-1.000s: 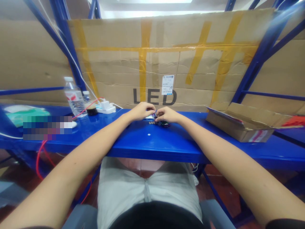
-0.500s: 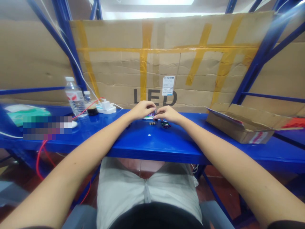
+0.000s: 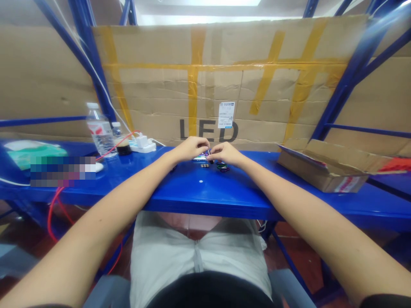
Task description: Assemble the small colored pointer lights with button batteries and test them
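Note:
My left hand (image 3: 195, 148) and my right hand (image 3: 224, 153) meet over the far middle of the blue table. Between their closed fingertips is a small dark piece (image 3: 210, 159), too small to name. Shiny slim silvery and purple pieces (image 3: 199, 158) lie under my left hand, partly hidden by it. Just nearer to me sits a small group of tan round pieces (image 3: 204, 165). Beside my right hand rests a little pile of dark green and dark red pieces (image 3: 222, 167), whose kind I cannot make out.
An open cardboard box (image 3: 324, 171) stands at the right. On the left are a water bottle (image 3: 100, 130), a smaller bottle with dark liquid (image 3: 122, 143), a white power strip (image 3: 144, 146) and red cables (image 3: 55, 205). A large cardboard sheet (image 3: 154, 94) walls off the back.
Both hands stay nearly in place. The dark piece at the fingertips has tilted slightly, and the view has shifted a little.

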Demonstrator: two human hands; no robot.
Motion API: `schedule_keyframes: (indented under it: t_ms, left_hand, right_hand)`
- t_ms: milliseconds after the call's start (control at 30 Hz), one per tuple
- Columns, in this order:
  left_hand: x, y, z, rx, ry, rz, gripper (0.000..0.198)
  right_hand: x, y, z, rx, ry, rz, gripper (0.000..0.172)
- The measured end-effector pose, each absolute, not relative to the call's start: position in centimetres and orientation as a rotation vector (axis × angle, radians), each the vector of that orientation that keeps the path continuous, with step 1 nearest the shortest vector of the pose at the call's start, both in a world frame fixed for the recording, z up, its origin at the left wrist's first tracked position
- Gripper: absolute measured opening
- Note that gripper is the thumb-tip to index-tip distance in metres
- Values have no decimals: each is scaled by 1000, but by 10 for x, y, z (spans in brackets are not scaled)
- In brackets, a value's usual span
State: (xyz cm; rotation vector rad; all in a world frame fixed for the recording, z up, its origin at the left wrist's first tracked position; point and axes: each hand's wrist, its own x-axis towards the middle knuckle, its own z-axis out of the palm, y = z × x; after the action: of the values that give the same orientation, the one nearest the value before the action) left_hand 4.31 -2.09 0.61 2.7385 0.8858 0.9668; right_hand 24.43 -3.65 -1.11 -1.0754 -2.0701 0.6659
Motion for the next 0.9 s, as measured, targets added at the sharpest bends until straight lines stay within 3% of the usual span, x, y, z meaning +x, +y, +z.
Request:
schedule_keyframes:
  t_ms: [600, 900]
  left_hand:
    - [47, -13, 3, 2441, 765, 1126, 12]
    - [45, -11, 1, 2270, 846, 1122, 21]
  right_hand:
    - [243, -38, -7, -1008, -2018, 782, 27]
    - [244, -31, -10, -955, -1930, 810, 31]
